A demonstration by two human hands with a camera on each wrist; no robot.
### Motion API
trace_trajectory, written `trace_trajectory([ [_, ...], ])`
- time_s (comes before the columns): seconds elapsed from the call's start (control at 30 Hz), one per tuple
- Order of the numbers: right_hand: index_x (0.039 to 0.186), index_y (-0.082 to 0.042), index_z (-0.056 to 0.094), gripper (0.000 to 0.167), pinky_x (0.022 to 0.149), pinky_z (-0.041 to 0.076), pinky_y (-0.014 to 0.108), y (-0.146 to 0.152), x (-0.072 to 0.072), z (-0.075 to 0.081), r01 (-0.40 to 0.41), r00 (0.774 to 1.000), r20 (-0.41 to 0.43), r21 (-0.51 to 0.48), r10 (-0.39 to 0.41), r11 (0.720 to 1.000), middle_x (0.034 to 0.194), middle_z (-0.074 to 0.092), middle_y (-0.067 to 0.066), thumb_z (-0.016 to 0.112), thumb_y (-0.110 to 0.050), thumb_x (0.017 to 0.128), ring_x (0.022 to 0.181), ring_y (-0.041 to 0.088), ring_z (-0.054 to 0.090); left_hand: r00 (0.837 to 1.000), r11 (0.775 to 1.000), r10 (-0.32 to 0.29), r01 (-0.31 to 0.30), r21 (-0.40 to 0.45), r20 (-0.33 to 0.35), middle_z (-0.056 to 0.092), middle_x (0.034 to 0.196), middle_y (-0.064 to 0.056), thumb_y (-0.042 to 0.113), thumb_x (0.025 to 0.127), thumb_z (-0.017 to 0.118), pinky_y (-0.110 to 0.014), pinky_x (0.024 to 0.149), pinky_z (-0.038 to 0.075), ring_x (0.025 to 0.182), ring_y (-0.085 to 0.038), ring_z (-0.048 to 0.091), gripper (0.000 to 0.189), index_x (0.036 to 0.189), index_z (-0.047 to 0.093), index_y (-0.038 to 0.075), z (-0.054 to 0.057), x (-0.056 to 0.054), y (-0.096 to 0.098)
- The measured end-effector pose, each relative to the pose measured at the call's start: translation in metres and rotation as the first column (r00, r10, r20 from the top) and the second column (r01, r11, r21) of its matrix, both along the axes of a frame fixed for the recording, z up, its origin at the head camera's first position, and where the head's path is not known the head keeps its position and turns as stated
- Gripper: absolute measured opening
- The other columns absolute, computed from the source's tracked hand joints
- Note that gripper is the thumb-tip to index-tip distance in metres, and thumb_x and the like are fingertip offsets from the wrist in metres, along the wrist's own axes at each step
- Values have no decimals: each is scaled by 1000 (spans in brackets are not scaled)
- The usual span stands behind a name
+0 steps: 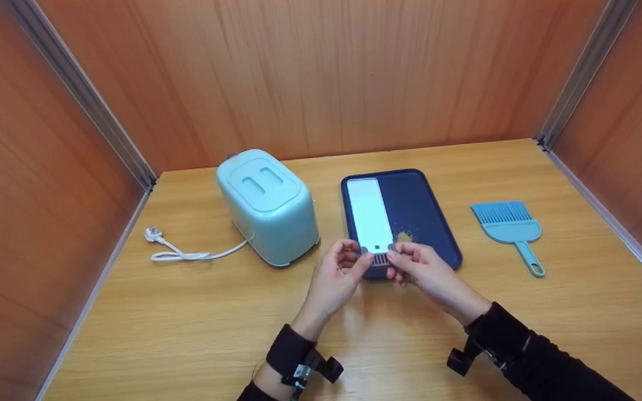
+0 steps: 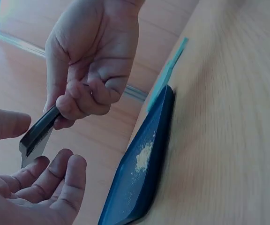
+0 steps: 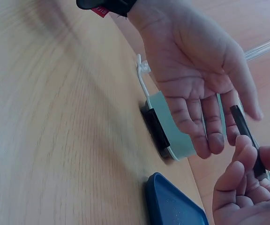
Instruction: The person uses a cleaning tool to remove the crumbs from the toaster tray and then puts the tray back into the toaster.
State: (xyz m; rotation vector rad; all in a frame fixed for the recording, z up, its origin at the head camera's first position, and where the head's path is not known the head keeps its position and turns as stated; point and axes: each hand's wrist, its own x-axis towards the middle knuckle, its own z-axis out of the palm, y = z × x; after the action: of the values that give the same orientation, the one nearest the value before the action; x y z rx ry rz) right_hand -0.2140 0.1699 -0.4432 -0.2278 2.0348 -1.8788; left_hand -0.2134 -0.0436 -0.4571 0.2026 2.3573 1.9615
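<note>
My right hand (image 1: 432, 273) pinches the dark slotted end of a toaster crumb tray (image 1: 370, 214) between thumb and curled fingers. The crumb tray is a long, pale, shiny strip held above a navy serving tray (image 1: 417, 195). At the other corner of the dark end is my left hand (image 1: 335, 281). Its thumb and fingers are spread around that corner, apart from it in both wrist views. A small heap of tan crumbs (image 2: 144, 157) lies on the serving tray. Left of it stands a light blue toaster (image 1: 285, 223) with a lid on top.
On the right lies a blue brush (image 1: 510, 231), its handle toward the front. The toaster's white cord (image 1: 187, 256) runs left to a plug (image 1: 154, 235). Wood panels (image 1: 354, 78) enclose the table at the back and both sides.
</note>
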Motion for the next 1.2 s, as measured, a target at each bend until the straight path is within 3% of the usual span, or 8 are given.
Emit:
trace_trajectory([
  [0.17, 115, -4, 58, 19, 72, 52, 23, 4, -2, -1, -9, 999, 33, 25, 8, 1000, 89, 64, 0, 48, -20, 116, 81, 13, 57, 996, 981, 16, -33, -189, -92, 72, 138, -11, 46, 104, 69, -45, 104, 59, 130, -26, 68, 60, 150, 55, 10, 13, -4, -14],
  [0.33, 111, -5, 58, 18, 69, 47, 22, 7, -2, -3, -22, 999, 46, 62, 19, 998, 87, 62, -1, 46, -18, 116, 79, 13, 55, 967, 942, 16, -99, -321, -253, 61, 153, -16, 39, 106, 68, -49, 110, 57, 141, -30, 61, 63, 157, 48, 9, 33, -7, -30],
  [0.6, 114, -2, 60, 20, 65, 41, 22, 8, 4, -7, -90, 995, 53, 137, 83, 986, 85, 61, 0, 46, -17, 115, 74, 10, 51, 857, 849, -21, -256, -462, -514, 56, 157, -14, 32, 106, 69, -51, 118, 50, 142, -30, 58, 57, 156, 52, 11, 62, -20, -62],
  [0.7, 111, -3, 60, 19, 64, 40, 21, 5, 7, -9, -121, 991, 73, 152, 111, 981, 83, 61, -1, 49, -17, 114, 73, 10, 51, 812, 799, -36, -327, -505, -582, 53, 160, -16, 32, 105, 69, -56, 120, 47, 145, -35, 56, 57, 156, 53, 13, 68, -26, -74],
  [0.77, 110, -3, 60, 18, 63, 40, 21, 3, 9, -11, -141, 988, 90, 160, 127, 977, 82, 60, -1, 49, -17, 114, 73, 10, 51, 796, 755, -42, -371, -541, -604, 49, 163, -17, 33, 105, 68, -62, 123, 40, 149, -37, 52, 57, 157, 53, 14, 70, -31, -81],
  [0.83, 109, -4, 60, 17, 62, 40, 21, 0, 11, -13, -158, 984, 110, 167, 141, 973, 82, 59, -1, 49, -16, 114, 73, 10, 52, 798, 704, -45, -401, -586, -601, 45, 167, -17, 36, 106, 67, -69, 125, 31, 153, -39, 47, 59, 160, 51, 17, 71, -35, -88],
  [0.97, 109, -5, 61, 16, 60, 41, 21, -7, 14, -18, -191, 974, 155, 185, 163, 964, 82, 59, 0, 50, -15, 113, 72, 11, 52, 847, 625, -32, -397, -672, -531, 35, 173, -16, 44, 107, 64, -78, 127, 13, 162, -41, 32, 63, 164, 46, 24, 69, -44, -99],
  [1.2, 122, 3, 65, 24, 56, 42, 19, -24, 14, -26, -223, 965, 183, 207, 187, 953, 80, 60, -1, 52, -13, 111, 68, 9, 52, 928, 574, 3, -307, -759, -373, 22, 179, -16, 55, 106, 59, -83, 124, 2, 167, -44, 15, 69, 167, 39, 31, 63, -54, -110],
])
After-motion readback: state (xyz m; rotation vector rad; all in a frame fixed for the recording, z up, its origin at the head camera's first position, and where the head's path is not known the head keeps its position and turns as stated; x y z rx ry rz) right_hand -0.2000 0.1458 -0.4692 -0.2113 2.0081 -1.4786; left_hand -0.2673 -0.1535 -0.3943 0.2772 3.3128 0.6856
